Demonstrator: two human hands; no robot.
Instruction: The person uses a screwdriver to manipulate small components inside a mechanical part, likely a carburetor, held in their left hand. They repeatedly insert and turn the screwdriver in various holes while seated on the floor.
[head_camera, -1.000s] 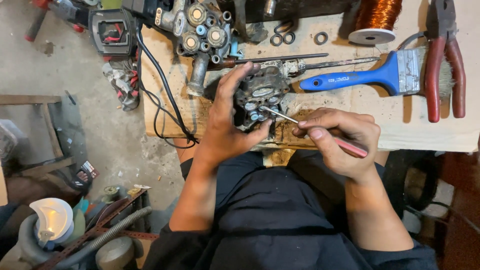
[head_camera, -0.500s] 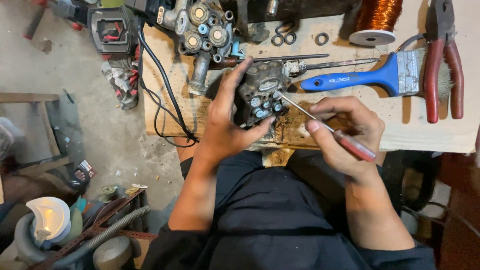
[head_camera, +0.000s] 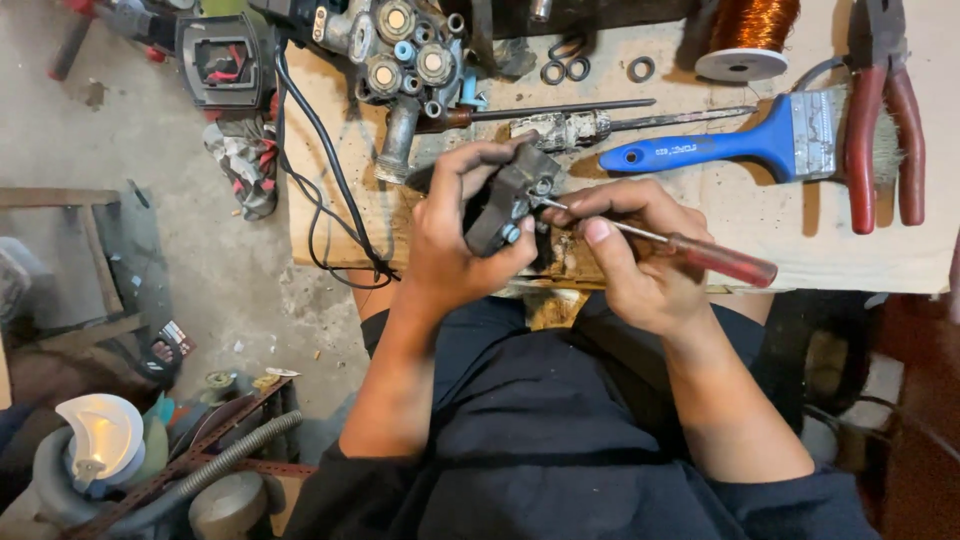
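Left hand had a full grip clamped round a small dark metal valve block, held tilted just above the near edge of the table. Right hand pinched the shaft of a red-handled screwdriver close to the tip, handle trailing toward the right edge. Tip sat at a port on the block's right face.

Judgement on doing this well: keep the shaft in line with the port, low pinch for control, block braced by thumb and fingers so it can't twist. Light pressure looks safer than force, since small fittings seem easy to mar.

Around it: larger grey pump body with round brass-coloured ports toward the far left corner, blue-handled brush and red pliers toward the right edge, copper wire spool at the far edge, loose washers nearby.

Hard to read: whether the tip engaged a screw or just probed a hole, can't tell. Block's left side hidden by the palm. Spool and pump body cut off at the top.
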